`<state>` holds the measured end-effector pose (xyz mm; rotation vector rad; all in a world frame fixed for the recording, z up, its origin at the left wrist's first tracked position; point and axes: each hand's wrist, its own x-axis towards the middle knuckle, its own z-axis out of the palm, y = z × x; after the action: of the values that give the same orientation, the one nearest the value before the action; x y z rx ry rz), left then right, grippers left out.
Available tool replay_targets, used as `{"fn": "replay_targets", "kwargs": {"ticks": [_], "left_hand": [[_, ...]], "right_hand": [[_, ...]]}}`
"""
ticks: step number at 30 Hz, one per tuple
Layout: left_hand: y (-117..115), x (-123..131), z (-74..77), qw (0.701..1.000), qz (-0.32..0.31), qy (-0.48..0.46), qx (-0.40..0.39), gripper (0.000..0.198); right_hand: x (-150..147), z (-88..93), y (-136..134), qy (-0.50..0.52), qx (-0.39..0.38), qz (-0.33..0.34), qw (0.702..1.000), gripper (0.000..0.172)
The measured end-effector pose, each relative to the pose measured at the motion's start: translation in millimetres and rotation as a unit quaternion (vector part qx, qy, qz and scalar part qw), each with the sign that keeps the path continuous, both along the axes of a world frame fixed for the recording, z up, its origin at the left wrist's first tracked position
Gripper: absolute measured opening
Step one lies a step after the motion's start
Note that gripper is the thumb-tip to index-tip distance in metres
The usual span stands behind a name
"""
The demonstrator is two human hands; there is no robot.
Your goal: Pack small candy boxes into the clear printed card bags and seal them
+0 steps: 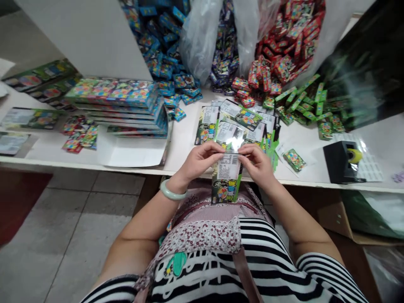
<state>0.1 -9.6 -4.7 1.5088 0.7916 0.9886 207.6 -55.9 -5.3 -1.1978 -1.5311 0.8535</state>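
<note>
So on the far left of the worktop (183, 136) there are some flat printed sheets (47, 118), then a handful of loose red and green packs (82, 135). Right beside those is a neat stack of multicoloured strips (115, 92) with an open white box (135, 152) at its front. That stack looks like the sorted part to me, so I'd call some of the work done, though I can't tell if it's fully finished.

Behind, there's a heap of blue packs (160, 54), then purple packs (224, 63) between sheets of clear plastic. In front of those sits a messy overlapping pile of cards (235, 122), which reads as stuff still waiting.

Middle: the left hand (200, 160) has its grip pinched on the top edge of one printed card (226, 179), and the right hand (259, 165) pinches the same edge at the other corner. The card hangs past the front edge, over the apron (202, 231). It looks flat, so I'd guess this one's only partway handled.

Further right: loads of red packs (287, 54), spilled green packs (307, 103), one lone green pack (294, 160) and a tape dispenser (341, 162). Plenty left, judging by those heaps.
</note>
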Motion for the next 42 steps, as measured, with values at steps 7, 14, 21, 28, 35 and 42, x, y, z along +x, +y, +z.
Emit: {"fn": "replay_targets", "kwargs": {"ticks": [7,14,21,28,35,42], "left_hand": [[5,0,-3.9,0.997,0.061,0.024,-0.033,0.018],[13,2,-6.1,0.995,0.087,0.051,-0.013,0.018],[17,6,-8.6,0.989,0.105,0.103,-0.003,0.012],[19,3,-12.7,0.989,0.109,0.104,-0.004,0.012],[18,9,-13.4,0.994,0.077,0.082,-0.013,0.019],[14,23,-10.1,0.996,0.042,0.066,0.034,0.02]], "right_hand": [[42,-8.0,18,0.028,-0.062,0.059,0.996,0.019],[189,-32.4,41,-0.251,-0.112,-0.28,0.92,0.013],[209,-47.4,42,-0.376,-0.214,-0.294,0.852,0.021],[203,-54.4,49,-0.34,-0.194,-0.302,0.869,0.008],[203,-31.2,31,-0.07,-0.245,-0.305,0.918,0.018],[84,49.2,27,-0.021,-0.142,0.055,0.988,0.029]]}}
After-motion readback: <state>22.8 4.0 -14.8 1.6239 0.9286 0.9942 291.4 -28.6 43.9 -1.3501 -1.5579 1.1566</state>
